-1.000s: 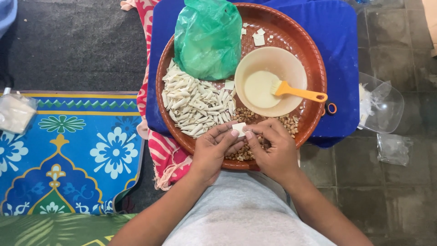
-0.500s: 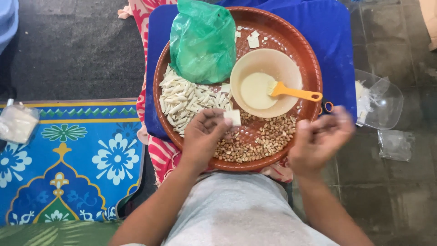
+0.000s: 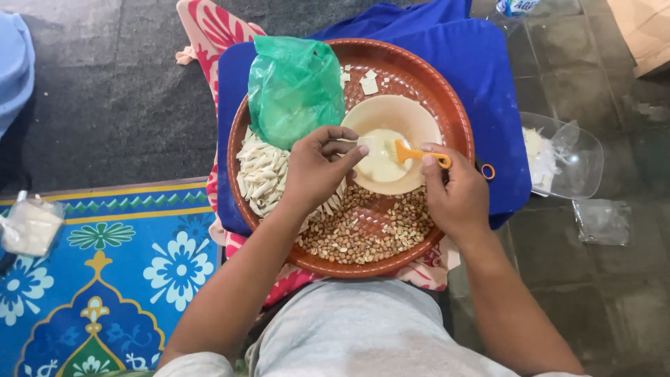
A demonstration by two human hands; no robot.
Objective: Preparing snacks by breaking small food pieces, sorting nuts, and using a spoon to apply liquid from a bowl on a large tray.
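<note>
Round brown tray [image 3: 447, 112]: green bag [image 3: 293, 87], clear packet [image 3: 601, 220] right.

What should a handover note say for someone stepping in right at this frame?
Left hand: pinches a small white wrapper square over the cream bowl.
Right hand: grips the orange-handled brush, its tip in the bowl's pale paste.
Round brown tray: holds rolled white pieces at left, peanuts in front, a green bag behind, spare squares at the far rim.
Done: a pile rolled.
Left: peanuts and squares remain.
</note>
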